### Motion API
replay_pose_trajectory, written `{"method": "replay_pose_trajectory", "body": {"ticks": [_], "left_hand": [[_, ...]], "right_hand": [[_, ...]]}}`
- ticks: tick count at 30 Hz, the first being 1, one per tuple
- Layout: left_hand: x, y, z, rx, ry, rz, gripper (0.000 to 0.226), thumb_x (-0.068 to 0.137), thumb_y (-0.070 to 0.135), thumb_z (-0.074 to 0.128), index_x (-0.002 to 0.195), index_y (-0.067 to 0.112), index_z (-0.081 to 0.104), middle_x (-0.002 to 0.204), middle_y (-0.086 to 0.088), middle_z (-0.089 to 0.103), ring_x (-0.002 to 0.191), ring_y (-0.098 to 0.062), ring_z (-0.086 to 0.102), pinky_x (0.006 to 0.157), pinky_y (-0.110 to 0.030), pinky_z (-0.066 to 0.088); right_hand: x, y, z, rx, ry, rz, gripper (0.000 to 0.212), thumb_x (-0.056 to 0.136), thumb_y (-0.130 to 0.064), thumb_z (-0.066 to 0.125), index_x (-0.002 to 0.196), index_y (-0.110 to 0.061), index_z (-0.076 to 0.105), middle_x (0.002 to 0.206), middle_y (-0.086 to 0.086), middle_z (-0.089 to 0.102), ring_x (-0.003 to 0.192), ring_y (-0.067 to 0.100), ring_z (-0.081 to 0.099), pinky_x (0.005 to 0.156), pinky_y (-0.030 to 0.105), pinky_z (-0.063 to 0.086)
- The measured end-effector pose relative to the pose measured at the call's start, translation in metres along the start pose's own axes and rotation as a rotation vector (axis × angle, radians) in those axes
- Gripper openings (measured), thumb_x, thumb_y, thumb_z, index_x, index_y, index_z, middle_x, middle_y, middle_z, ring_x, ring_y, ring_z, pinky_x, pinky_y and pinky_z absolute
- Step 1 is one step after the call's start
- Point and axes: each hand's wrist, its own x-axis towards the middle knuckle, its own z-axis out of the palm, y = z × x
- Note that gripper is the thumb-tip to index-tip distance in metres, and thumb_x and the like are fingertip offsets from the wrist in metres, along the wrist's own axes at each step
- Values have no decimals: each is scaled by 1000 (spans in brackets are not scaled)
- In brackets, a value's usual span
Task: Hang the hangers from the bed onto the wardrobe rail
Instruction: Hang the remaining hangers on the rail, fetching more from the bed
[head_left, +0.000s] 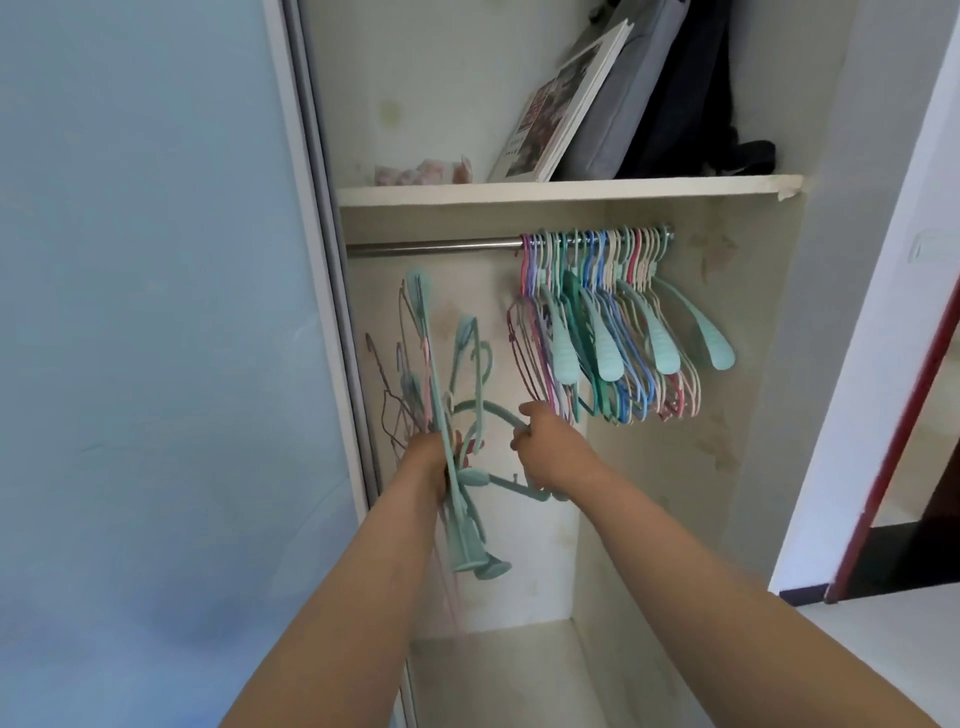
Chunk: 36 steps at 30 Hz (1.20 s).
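Reached into an open wardrobe with both bare arms from the bottom of the frame. Left hand (428, 462), centre-left, closed tight around a bundle of hangers (447, 415): thin wire ones in pink and purple fanning up and left, plus chunky mint-green plastic ones with broad ribbed shoulder pads drooping below the fist. Right hand (545, 452), just right of it, curled around the smooth curved hook of one mint-green hanger (493, 410) from that bundle, fingers wrapped over the hook; whether it was wholly free of the bundle was hard to tell through the blur. Above, across the upper middle of the frame, ran the wardrobe rail (436, 246), a round brushed-metal bar, bare on its left part. Crowded on its right part hung a row of hangers (608, 332), slim plastic frames in teal, blue, pink, purple and cream, several with rounded ribbed mint pads. Over the rail sat a white laminate shelf (519, 195) with chipped edging at its right end, carrying a leaning white-framed picture (566, 104), a grey padded case (618, 104) and dark fabric (696, 114). At left stood a pale blue matte sliding door (156, 312).
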Motion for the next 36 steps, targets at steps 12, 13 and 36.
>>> {"method": "replay_pose_trajectory", "body": {"ticks": [12, 13, 36], "left_hand": [[7, 21, 1, -294, -17, 43, 16, 89, -8, 41, 100, -7, 52, 61, -13, 66, 35, -13, 56, 36, -15, 41], [8, 21, -1, -309, -15, 36, 14, 90, -8, 40, 94, -6, 53, 60, -11, 68, 33, -11, 55, 35, -14, 40], [-3, 8, 1, -393, -62, 8, 9, 95, 3, 47, 93, 0, 55, 56, -7, 50, 31, -11, 47, 36, -15, 40]], "right_hand": [[64, -52, -46, 31, 288, -62, 27, 93, -6, 38, 116, 1, 49, 87, 15, 58, 77, 31, 55, 61, 31, 39], [67, -55, -49, 17, 302, -61, 29, 93, -6, 39, 120, 2, 47, 94, 17, 61, 83, 33, 59, 65, 33, 43], [73, -33, -43, -324, 590, -170, 45, 96, -38, 46, 131, -10, 46, 133, 14, 44, 119, 33, 45, 96, 44, 40]]}}
